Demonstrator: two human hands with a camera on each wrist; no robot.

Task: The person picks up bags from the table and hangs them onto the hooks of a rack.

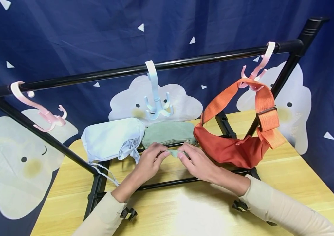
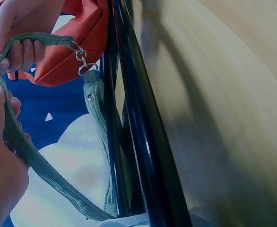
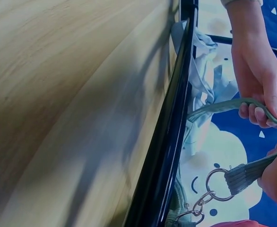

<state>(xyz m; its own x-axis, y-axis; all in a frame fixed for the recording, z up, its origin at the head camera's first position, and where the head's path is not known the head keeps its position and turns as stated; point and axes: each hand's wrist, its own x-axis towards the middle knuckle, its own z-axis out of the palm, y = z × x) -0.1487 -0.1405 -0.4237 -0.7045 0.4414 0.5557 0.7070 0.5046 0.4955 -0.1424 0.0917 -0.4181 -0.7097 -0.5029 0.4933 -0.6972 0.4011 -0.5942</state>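
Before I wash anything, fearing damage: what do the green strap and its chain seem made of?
The green strap looks like matte fabric, perhaps corduroy, given its fine ribs; the chain is probably polished metal, its silvery links catching highlights.

Your head view is bright and mostly crisp, with a washed-out glare on the wooden tabletop [image 1: 196, 213] in front of you and wide-angle stretching toward the edges. Your wrist views are dimmer and bluish, the tabletop soft under broad, blurred shadows, with thin highlights along the black tubes [image 2: 148, 137].
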